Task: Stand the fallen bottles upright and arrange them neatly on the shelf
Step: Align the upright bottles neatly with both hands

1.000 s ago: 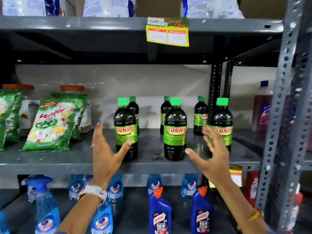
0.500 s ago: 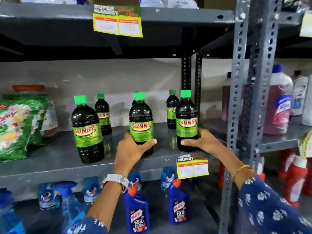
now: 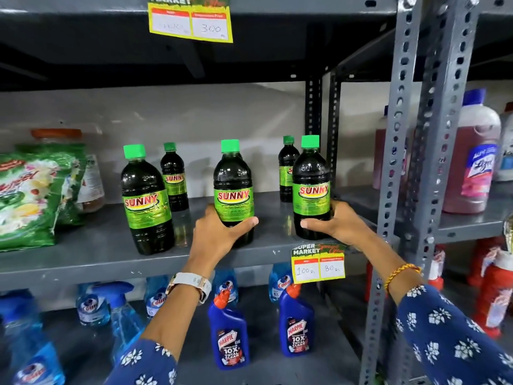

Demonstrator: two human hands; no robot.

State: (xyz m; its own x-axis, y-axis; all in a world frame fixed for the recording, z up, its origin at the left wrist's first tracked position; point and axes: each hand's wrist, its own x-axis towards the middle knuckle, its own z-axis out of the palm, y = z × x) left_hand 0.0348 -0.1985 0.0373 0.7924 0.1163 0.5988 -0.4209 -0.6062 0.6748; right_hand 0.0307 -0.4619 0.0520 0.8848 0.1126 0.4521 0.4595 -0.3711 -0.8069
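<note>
Dark Sunny bottles with green caps all stand upright on the grey middle shelf (image 3: 91,259). In the front row are a left bottle (image 3: 146,201), a middle bottle (image 3: 233,184) and a right bottle (image 3: 311,184). My left hand (image 3: 219,237) wraps around the base of the middle bottle. My right hand (image 3: 340,226) holds the base of the right bottle. Two smaller-looking bottles stand at the back: a back left bottle (image 3: 174,176) and a back right bottle (image 3: 286,168), the latter partly hidden behind the right front one.
Green detergent packs (image 3: 30,195) and a jar lean at the shelf's left. A grey slotted upright (image 3: 394,168) stands just right of my right hand. Pink Lizol bottles (image 3: 477,159) fill the neighbouring shelf. Blue Harpic (image 3: 230,334) and Colin bottles stand below. A price tag (image 3: 318,263) hangs on the shelf edge.
Both hands went from open in front of the shelf to gripping the bases of the middle and right front bottles. The view swung right and moved closer.
</note>
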